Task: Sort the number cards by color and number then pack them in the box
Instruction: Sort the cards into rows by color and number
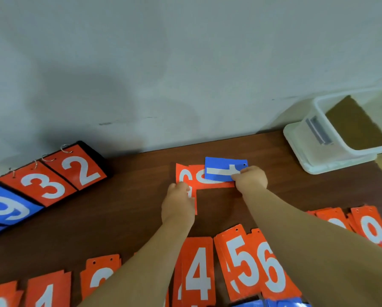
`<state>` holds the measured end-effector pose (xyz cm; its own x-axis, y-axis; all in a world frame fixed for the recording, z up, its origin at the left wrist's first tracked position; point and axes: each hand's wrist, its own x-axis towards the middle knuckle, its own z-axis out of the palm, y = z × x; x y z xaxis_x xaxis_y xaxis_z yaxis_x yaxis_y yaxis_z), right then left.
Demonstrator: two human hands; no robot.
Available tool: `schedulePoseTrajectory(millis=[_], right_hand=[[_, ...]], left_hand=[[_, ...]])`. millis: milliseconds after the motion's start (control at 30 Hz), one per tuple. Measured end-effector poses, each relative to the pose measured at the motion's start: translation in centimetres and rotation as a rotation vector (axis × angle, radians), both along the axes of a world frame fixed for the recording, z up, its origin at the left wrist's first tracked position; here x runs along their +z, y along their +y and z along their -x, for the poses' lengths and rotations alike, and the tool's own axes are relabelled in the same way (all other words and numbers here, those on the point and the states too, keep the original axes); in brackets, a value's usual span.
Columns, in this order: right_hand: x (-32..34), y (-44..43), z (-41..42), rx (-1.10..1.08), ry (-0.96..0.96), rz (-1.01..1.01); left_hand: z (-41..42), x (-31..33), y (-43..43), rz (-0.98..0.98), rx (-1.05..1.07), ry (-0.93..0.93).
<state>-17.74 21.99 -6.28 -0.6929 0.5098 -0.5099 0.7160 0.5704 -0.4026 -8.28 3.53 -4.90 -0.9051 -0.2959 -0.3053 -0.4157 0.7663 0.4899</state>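
Brown wooden tabletop (119,218) against grey wall (185,63). Nearest, below both wrists: row of orange number cards (197,271), with 4, 5, 6 upright. Left hand (180,202) lies on orange card (182,171), fingers bent down; pinch or press unclear. Right hand (251,177) pinches blue 1 card (221,171) at holed end; card flat, long axis sideways, holed end pointing right. Beyond grip, to right: white plastic box (340,134).

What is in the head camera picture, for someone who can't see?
The right hand pinches a blue 1 card over two orange cards, one under the left hand. More orange number cards line the table's near edge; a white box sits far right.
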Motion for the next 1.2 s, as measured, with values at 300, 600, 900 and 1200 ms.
schedulePoseTrajectory(millis=[300,600,900,1200], right_hand=[[5.9,3.2,-4.1,-0.444,0.491,0.439],[14.9,7.8,-17.0,-0.042,0.561,0.652],[18.6,13.2,-30.9,0.288,0.398,0.676],[20.2,15.1,-36.8,0.460,0.325,0.716]], left_hand=[[-3.5,4.7,-1.8,-0.219,0.174,0.138],[-12.6,13.5,-0.7,-0.428,0.152,0.119],[-27.1,16.8,5.1,-0.566,0.184,0.219],[-37.4,17.8,8.2,-0.540,0.232,0.284]])
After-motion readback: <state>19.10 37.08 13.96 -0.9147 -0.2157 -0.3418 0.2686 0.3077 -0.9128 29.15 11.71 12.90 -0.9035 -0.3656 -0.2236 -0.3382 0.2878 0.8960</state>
